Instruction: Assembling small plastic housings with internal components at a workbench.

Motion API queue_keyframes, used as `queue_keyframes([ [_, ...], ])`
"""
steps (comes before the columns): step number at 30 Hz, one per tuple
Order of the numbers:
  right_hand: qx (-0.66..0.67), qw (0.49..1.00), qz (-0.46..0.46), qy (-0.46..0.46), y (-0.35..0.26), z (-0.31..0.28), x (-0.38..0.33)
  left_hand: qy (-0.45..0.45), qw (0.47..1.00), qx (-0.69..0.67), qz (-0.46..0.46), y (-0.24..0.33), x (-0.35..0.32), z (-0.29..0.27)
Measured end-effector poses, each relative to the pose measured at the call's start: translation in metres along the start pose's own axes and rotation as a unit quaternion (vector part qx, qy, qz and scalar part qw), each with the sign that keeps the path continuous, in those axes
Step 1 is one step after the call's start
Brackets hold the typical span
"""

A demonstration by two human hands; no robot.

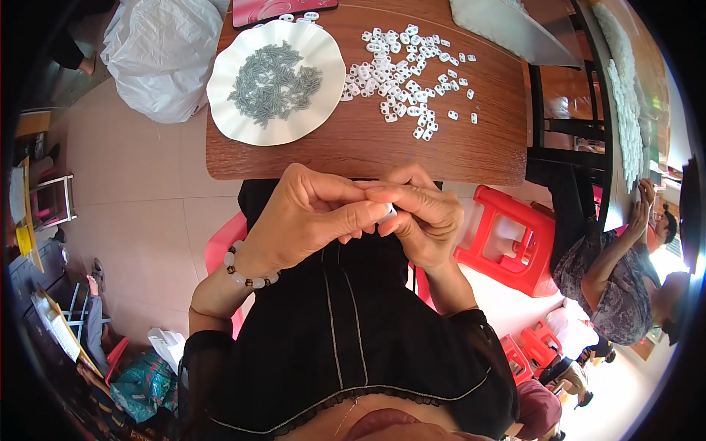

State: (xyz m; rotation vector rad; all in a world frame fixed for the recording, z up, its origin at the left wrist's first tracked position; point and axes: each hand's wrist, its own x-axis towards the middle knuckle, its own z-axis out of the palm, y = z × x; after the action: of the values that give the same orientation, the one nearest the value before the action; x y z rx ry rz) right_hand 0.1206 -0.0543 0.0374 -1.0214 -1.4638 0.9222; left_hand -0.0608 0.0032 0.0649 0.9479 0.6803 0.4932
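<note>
My left hand (309, 224) and my right hand (426, 217) meet in front of my chest, just off the near edge of the wooden table (309, 158). Both are closed in a pinch around a small white plastic piece (387, 214), mostly covered by fingertips. Beyond them lies a loose pile of small white plastic pieces (390, 77), many showing two holes. To its left, a white wavy-rimmed plate (228, 121) holds a heap of tiny grey rods (276, 81); whether they are springs or pins I cannot tell.
A pink-screened device (283, 9) lies at the table's far edge, with a white tray (507, 37) at far right. A white sack (158, 59) stands left of the table. Red stools (507, 239) are on the right, where another person (618, 287) works at a neighbouring table.
</note>
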Motion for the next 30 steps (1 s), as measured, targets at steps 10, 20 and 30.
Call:
queue_keyframes([
  [10,-0.008,0.999,0.033,0.023,0.009,0.007,-0.004,0.027,0.999,-0.008,-0.018,-0.009,0.005,-0.005],
  [20,0.091,0.992,0.085,0.024,0.005,-0.001,0.002,0.009,1.000,0.003,-0.027,-0.001,0.010,0.001],
  [30,0.001,1.000,-0.017,-0.002,0.012,-0.001,-0.005,-0.003,0.999,-0.003,-0.034,-0.001,0.006,0.002],
])
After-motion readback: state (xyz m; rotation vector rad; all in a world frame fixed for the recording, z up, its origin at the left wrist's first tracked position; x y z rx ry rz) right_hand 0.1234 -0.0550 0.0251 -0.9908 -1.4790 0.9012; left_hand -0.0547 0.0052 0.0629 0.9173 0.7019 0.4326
